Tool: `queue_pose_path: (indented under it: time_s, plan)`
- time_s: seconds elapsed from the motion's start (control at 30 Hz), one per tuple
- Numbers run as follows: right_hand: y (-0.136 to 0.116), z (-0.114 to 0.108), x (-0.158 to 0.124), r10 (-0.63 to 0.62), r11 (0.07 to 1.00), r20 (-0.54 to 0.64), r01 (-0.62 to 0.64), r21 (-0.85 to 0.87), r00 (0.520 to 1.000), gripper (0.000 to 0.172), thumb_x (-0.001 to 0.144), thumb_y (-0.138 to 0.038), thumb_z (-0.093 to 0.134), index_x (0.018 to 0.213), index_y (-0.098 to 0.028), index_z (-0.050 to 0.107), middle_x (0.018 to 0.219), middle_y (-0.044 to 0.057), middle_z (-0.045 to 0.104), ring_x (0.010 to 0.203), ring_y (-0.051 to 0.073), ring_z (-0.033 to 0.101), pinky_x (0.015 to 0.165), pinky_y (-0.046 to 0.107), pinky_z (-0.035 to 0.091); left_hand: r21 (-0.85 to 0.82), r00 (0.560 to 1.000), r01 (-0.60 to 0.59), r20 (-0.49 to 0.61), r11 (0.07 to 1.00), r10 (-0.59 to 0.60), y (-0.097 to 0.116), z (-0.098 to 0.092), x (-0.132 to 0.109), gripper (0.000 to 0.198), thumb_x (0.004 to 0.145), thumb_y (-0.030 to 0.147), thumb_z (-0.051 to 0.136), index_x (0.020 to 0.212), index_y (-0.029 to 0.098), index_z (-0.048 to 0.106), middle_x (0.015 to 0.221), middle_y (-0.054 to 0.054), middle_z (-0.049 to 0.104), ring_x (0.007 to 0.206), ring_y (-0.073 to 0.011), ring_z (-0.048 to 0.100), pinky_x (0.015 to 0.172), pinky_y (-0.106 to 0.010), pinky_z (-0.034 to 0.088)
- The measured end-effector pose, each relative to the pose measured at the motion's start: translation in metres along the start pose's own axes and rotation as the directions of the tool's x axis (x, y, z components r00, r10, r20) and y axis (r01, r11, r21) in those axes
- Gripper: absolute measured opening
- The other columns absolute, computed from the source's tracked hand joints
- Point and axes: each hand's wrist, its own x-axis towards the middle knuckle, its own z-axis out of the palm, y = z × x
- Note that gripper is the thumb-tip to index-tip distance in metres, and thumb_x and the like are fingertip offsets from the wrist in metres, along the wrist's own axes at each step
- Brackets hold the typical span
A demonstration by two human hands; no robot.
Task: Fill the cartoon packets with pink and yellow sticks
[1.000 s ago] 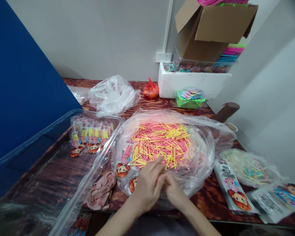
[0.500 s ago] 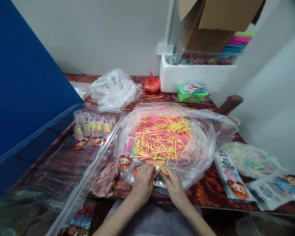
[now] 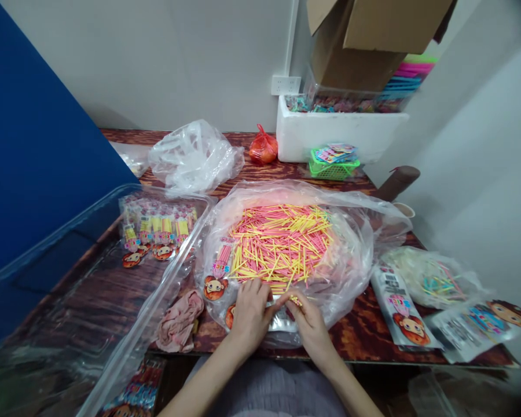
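Note:
A heap of pink and yellow sticks (image 3: pixel 282 243) lies in a wide clear plastic bag (image 3: pixel 356 255) at the table's middle. At its near edge my left hand (image 3: pixel 249 315) and my right hand (image 3: pixel 310 324) meet over a small printed packet (image 3: pixel 282 321) with a cartoon face. My left hand's fingers curl on the packet's left side. My right hand pinches a small bunch of sticks (image 3: pixel 294 300) at the packet's mouth. A filled packet (image 3: pixel 217 278) lies just left of my left hand.
A clear plastic bin (image 3: pixel 113 313) at left holds several filled packets (image 3: pixel 158 234). A pink cloth (image 3: pixel 180 330) lies by it. Empty packets (image 3: pixel 402 315) and another bag of sticks (image 3: pixel 434 281) sit at right. A white foam box (image 3: pixel 338 136), green basket (image 3: pixel 332 168) and cardboard box (image 3: pixel 364 40) stand behind.
My hands drew back from the stick heap to the near edge, and now hold a packet with a few sticks pinched at it. The view has shifted slightly.

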Motion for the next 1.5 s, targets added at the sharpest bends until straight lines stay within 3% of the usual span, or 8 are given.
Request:
queue_pose_path:
  time_s: [0.37,0.47,0.57,0.67,0.77,1.07,1.33,1.5]
  plan:
    - [0.001,-0.001,-0.003,0.021,1.000,-0.031,-0.021,-0.009,0.999,0.022,0.097,-0.031,0.042,0.087,-0.021,0.060,0.084,0.002,0.060,0.080,0.018,0.056,0.073,0.026,0.039,-0.137,0.999,-0.021,0.047,0.990,0.028,-0.017,-0.015,0.012,0.025,0.096,0.025,0.045,0.079,0.018,0.061,0.078,-0.005,0.064,0.077,-0.0200,0.057,0.070,-0.029,0.039]
    - [-0.001,-0.001,-0.003,0.021,1.000,-0.038,-0.022,-0.011,0.999,0.021,0.096,-0.031,0.043,0.085,-0.021,0.058,0.081,0.001,0.059,0.078,0.017,0.055,0.071,0.025,0.038,-0.306,1.000,0.019,-0.007,0.952,-0.023,-0.017,-0.026,0.011,0.022,0.094,0.026,0.049,0.085,0.018,0.067,0.085,-0.006,0.068,0.082,-0.0205,0.060,0.074,-0.030,0.041]
    - [-0.002,-0.001,-0.003,0.022,0.999,-0.047,-0.024,-0.024,0.999,0.021,0.096,-0.030,0.043,0.084,-0.021,0.058,0.080,0.001,0.058,0.077,0.017,0.054,0.072,0.025,0.038,-0.638,0.964,0.168,-0.053,0.751,-0.261,-0.016,-0.041,0.012,0.019,0.091,0.032,0.054,0.090,0.019,0.067,0.087,-0.005,0.069,0.083,-0.0189,0.062,0.078,-0.028,0.044]
    - [0.000,0.000,-0.004,0.025,0.999,-0.047,-0.026,-0.023,0.999,0.021,0.097,-0.030,0.042,0.085,-0.021,0.058,0.081,0.001,0.057,0.078,0.016,0.054,0.072,0.025,0.038,-0.898,0.849,0.253,0.028,0.360,-0.527,-0.016,-0.052,0.013,0.020,0.084,0.038,0.063,0.085,0.018,0.063,0.078,-0.001,0.065,0.074,-0.0151,0.059,0.073,-0.025,0.044]
    - [0.001,0.003,-0.004,0.035,0.999,-0.037,-0.036,-0.022,0.999,0.022,0.097,-0.030,0.042,0.085,-0.020,0.058,0.081,0.001,0.057,0.079,0.016,0.055,0.074,0.025,0.038,-0.962,0.808,0.234,0.110,0.144,-0.579,-0.016,-0.059,0.010,0.026,0.075,0.039,0.072,0.077,0.017,0.058,0.069,0.003,0.058,0.065,-0.0108,0.052,0.066,-0.020,0.041]
    - [0.003,0.006,-0.006,0.040,0.999,-0.034,-0.040,0.007,0.999,0.024,0.097,-0.033,0.041,0.084,-0.021,0.058,0.080,0.001,0.058,0.080,0.017,0.056,0.076,0.027,0.039,-0.801,0.904,0.280,0.034,0.529,-0.426,-0.009,-0.056,-0.001,0.025,0.087,0.038,0.057,0.074,0.016,0.058,0.068,0.003,0.050,0.065,-0.0117,0.045,0.062,-0.020,0.036]
    - [0.001,0.005,-0.007,0.069,0.998,-0.050,-0.069,0.006,0.996,0.026,0.096,-0.036,0.043,0.083,-0.020,0.059,0.080,0.001,0.059,0.078,0.017,0.056,0.074,0.027,0.039,-0.797,0.881,0.330,0.067,0.506,-0.469,-0.020,-0.050,0.000,0.035,0.081,0.047,0.058,0.065,0.017,0.056,0.059,0.004,0.046,0.058,-0.0120,0.042,0.056,-0.022,0.034]
    - [0.007,0.007,-0.007,0.122,0.989,-0.099,-0.113,0.091,0.988,0.024,0.094,-0.040,0.050,0.085,-0.021,0.061,0.079,0.002,0.064,0.077,0.018,0.058,0.074,0.027,0.041,-0.813,0.903,0.314,0.095,0.491,-0.419,-0.018,-0.049,0.001,0.022,0.079,0.038,0.064,0.075,0.016,0.064,0.068,0.001,0.056,0.064,-0.0134,0.049,0.062,-0.022,0.039]
